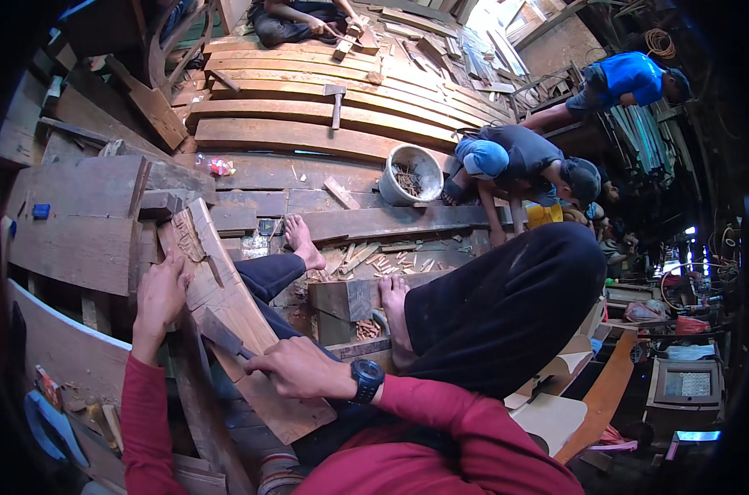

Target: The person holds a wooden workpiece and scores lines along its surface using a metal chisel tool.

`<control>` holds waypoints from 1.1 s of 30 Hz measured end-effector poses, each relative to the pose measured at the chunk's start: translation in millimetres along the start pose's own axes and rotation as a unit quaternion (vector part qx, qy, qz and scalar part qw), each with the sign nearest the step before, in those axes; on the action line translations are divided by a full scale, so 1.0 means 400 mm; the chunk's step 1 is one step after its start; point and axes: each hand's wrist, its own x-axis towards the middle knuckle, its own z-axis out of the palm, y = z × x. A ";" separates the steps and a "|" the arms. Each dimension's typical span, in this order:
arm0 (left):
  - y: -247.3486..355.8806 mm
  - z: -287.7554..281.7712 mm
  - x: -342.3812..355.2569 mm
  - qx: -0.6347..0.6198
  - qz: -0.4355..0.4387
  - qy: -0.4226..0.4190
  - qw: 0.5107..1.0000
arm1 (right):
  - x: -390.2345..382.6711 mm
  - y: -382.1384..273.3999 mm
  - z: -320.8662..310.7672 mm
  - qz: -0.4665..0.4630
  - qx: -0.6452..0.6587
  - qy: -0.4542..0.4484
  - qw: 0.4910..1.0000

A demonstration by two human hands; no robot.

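Note:
A thick wooden board (241, 305) lies slanted across my lap, with a rough carved patch (189, 237) near its far end. Against the board's left edge, close to that patch, my left hand (161, 293) grips the wood. My right hand (296, 367) is wrapped round the handle of a tool with a flat, dark metal blade (222, 334). That blade lies low over the middle of the board, pointing away to the left; whether it touches the surface I cannot tell. A dark watch (366, 380) sits on my right wrist.
Long planks (292, 132) lie ahead, with a hatchet (335, 106) on top. A bucket (411, 173) holds wood scraps; chips (391, 262) litter the floor. Several people work nearby, including one bent over in a blue cap (483, 157). Boards (77, 223) stand at my left.

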 end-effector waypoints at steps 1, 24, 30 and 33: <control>0.010 -0.002 -0.004 -0.006 -0.004 -0.002 1.000 | 0.005 -0.002 -0.006 0.017 -0.024 -0.012 0.999; 0.011 -0.008 0.002 -0.002 -0.005 -0.005 1.000 | -0.008 -0.047 -0.048 0.016 -0.041 -0.056 0.997; 0.009 -0.007 0.004 -0.004 -0.005 -0.011 1.000 | -0.013 -0.031 -0.019 -0.044 -0.021 0.019 0.999; 0.001 0.000 0.002 0.014 -0.012 -0.010 1.000 | -0.017 -0.045 -0.005 -0.041 -0.048 0.011 0.998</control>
